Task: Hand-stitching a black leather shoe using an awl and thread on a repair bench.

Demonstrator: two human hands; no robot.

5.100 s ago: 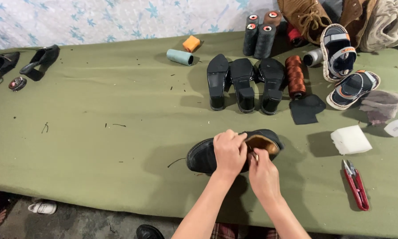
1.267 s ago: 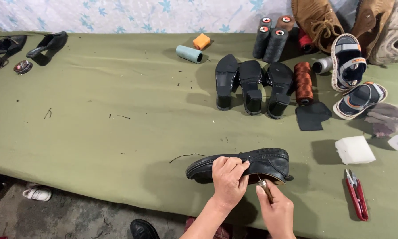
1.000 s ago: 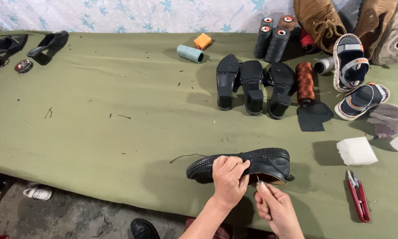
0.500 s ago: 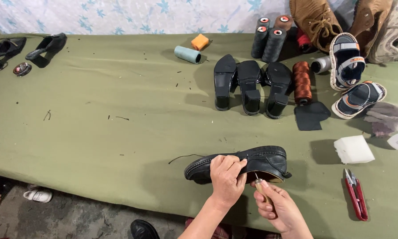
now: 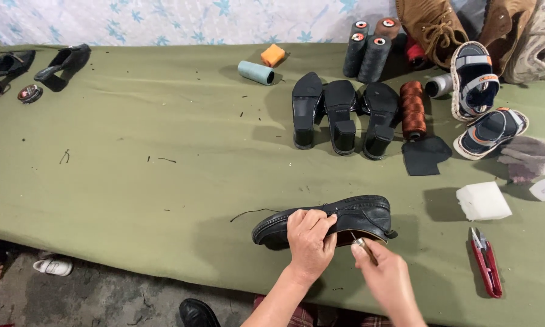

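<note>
- At the near edge of the worktop (image 5: 133, 200), the black leather shoe (image 5: 357, 215) lies on its side, and everything else I place from it.
- My left hand (image 5: 309, 242) is clamped over the shoe's middle, fingers curled on the upper, holding it down.
- My right hand (image 5: 387, 275) sits just beside the shoe's near side, grip closed on a small metal-tipped tool (image 5: 363, 245), an awl or needle as far as I can tell.
- Since half a second ago the tool has dropped a little away from the sole edge, with a thin thread now showing between it and the shoe; I judge a stitch is being drawn through.
- A loose dark thread (image 5: 254, 213) trails left of the shoe.
- Right of the shoe lie red snips (image 5: 487, 269) and a white block (image 5: 481, 201).
- Beyond the shoe stand three black heeled soles (image 5: 342, 115).
</note>
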